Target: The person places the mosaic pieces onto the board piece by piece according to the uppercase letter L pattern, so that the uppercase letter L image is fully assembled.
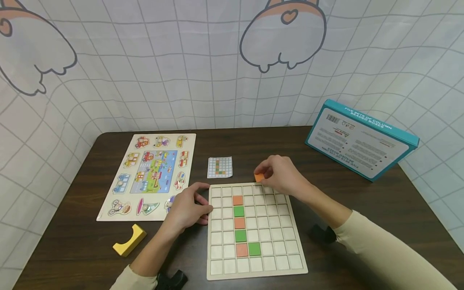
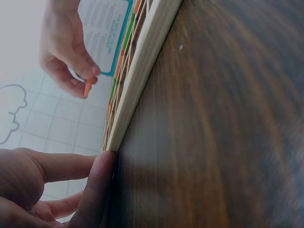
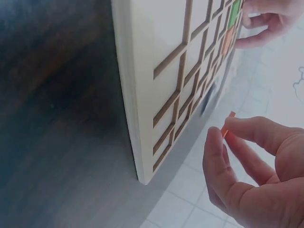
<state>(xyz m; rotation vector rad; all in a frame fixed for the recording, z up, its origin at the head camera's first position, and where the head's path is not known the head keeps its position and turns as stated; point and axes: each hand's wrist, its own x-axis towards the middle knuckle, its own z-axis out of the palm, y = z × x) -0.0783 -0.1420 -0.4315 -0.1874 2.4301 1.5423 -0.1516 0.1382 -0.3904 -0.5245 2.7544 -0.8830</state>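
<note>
My right hand (image 1: 280, 173) pinches a small orange tile (image 1: 259, 177) between thumb and fingers, just above the far edge of a pale wooden grid board (image 1: 257, 276). That tile (image 3: 228, 124) is seen edge-on in the right wrist view. Along the board's left side, near its far corner, my left hand (image 1: 190, 204) touches the edge with its fingertips (image 2: 102, 164). On the board, orange and green tiles (image 1: 241, 235) alternate down one column, and another green tile (image 1: 254, 249) lies right of the lowest orange one. Behind the board lies a small pattern card (image 1: 220, 167).
At the left lies a vehicle picture puzzle board (image 1: 125, 167), partly behind my left hand. A yellow arch block (image 1: 130, 241) sits in front of it. A teal-edged box (image 1: 362, 139) stands tilted at the back right. A white grid-patterned curtain (image 1: 203, 80) hangs behind the dark table (image 1: 72, 241).
</note>
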